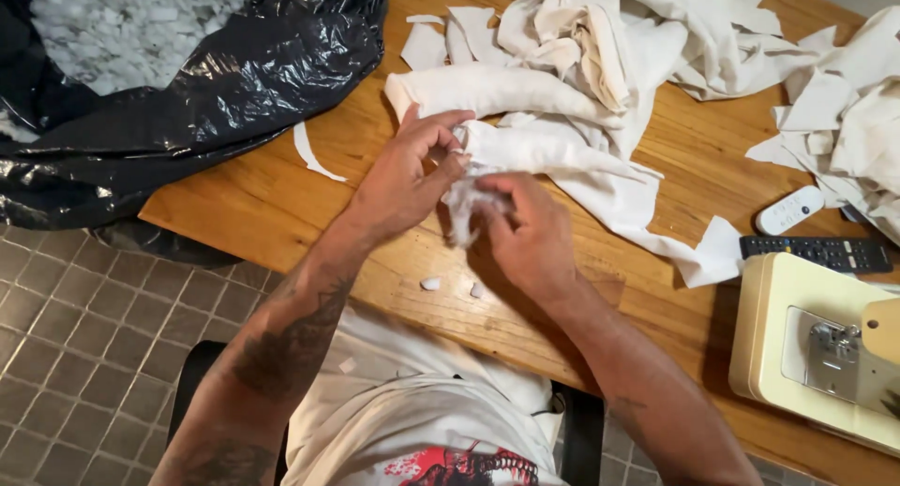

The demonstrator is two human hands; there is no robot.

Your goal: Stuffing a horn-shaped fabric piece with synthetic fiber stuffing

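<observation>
Two bare hands work a wad of white fluffy stuffing at the open end of a cream fabric tube on a wooden table.

At the table's left edge slumps one glossy black plastic bag [234, 83] of white foam bits [122, 27], within easy reach. The left hand [403, 181] pinches the cream fabric tube [525, 149] at its mouth, seemingly holding it open; the right hand [530, 233] closes its fingers on the white fluffy stuffing [466, 200]. Two loose crumbs lie near the front edge. Right: a white remote [789, 209], a black remote [816, 254], one cream sewing machine [806, 345].
</observation>
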